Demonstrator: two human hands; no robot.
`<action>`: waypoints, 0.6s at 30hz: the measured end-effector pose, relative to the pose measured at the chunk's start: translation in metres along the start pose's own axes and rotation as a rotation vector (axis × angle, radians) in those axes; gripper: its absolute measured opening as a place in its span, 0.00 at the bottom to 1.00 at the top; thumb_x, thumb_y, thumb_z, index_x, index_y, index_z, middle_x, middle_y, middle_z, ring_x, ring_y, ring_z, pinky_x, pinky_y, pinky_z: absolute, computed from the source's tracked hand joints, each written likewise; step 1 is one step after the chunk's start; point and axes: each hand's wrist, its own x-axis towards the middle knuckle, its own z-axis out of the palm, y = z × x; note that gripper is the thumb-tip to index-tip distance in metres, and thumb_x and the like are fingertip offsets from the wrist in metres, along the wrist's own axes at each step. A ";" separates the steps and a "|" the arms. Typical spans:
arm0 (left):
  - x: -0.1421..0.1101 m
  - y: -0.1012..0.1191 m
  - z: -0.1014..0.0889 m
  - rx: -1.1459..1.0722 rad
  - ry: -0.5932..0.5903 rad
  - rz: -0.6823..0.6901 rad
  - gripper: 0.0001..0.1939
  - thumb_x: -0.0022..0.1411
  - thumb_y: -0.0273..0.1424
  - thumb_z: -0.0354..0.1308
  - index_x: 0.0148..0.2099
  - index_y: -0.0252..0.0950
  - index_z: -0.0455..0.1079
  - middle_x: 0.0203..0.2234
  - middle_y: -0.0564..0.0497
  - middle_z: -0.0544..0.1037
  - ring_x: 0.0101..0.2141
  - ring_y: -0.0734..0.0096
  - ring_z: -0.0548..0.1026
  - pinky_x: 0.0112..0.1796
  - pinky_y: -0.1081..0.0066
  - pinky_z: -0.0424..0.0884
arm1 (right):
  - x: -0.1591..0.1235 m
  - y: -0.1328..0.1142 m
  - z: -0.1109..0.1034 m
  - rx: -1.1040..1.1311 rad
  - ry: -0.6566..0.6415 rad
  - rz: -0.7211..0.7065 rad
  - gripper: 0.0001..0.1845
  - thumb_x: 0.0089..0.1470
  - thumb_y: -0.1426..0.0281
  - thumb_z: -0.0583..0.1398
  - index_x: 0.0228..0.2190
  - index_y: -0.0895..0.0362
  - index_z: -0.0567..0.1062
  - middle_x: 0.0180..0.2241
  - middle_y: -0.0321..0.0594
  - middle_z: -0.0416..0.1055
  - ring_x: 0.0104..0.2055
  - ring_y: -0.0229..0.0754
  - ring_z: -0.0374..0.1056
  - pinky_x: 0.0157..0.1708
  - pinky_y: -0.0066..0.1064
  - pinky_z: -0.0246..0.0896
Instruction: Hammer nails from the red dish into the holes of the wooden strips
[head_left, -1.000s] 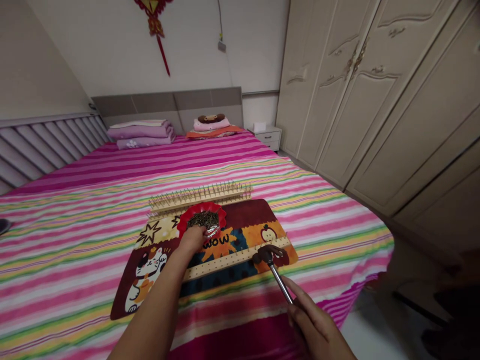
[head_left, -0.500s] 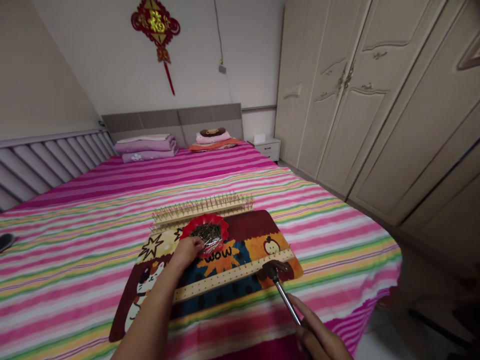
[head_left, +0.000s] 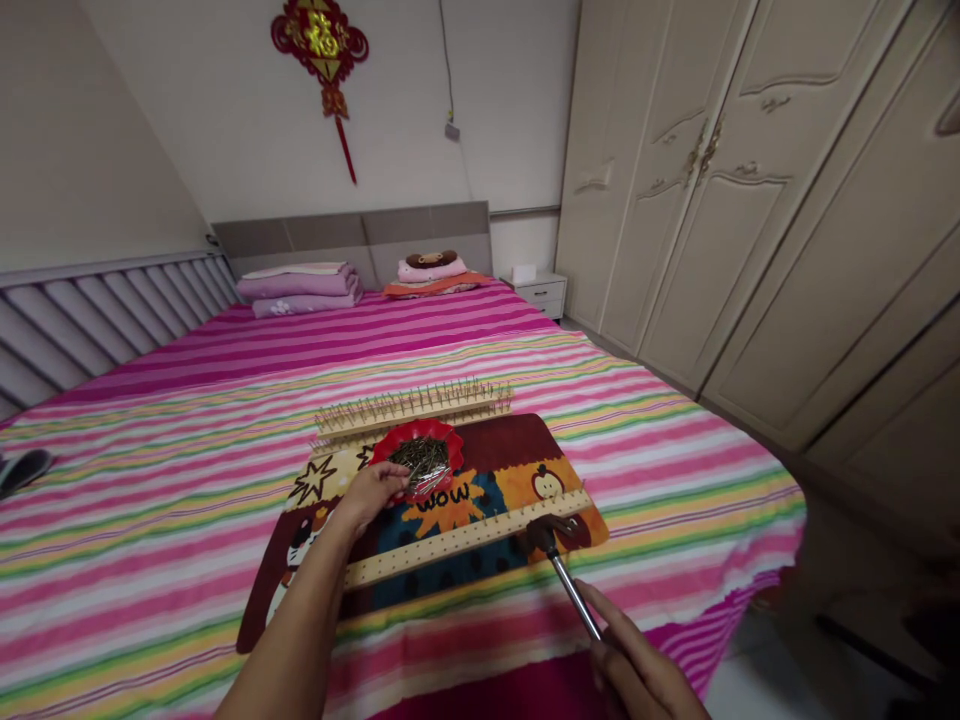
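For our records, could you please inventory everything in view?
bed: one, striped multicolour, centre
mat: one, multicoloured, on bed
bowl: one, red, on mat
front strip: one, pale, across mat
studded strips: multiple, pale, beyond bowl
nails: many, metallic, in bowl and strips
hammer: one, dark and silver, near front strip
headboard: one, grey, far end
bedding: two stacks, purple, pink, by headboard
slatted panel: one, grey, left
unclear item: one, dark, left
wardrobe: one, cream, right
nightstand: one, white, by wardrobe
box: one, white, on nightstand
wall hanging: one, red, wall
cord: one, grey, wall
left grip: one, bare, at bowl
right grip: one, bare, on hammer
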 end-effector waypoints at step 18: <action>0.017 0.014 -0.005 -0.243 0.307 -0.027 0.07 0.49 0.24 0.61 0.34 0.32 0.71 0.21 0.53 0.75 0.19 0.76 0.73 0.19 0.78 0.67 | 0.000 -0.003 -0.003 -0.036 -0.015 -0.033 0.26 0.53 0.60 0.57 0.53 0.51 0.71 0.25 0.37 0.75 0.28 0.44 0.71 0.30 0.29 0.67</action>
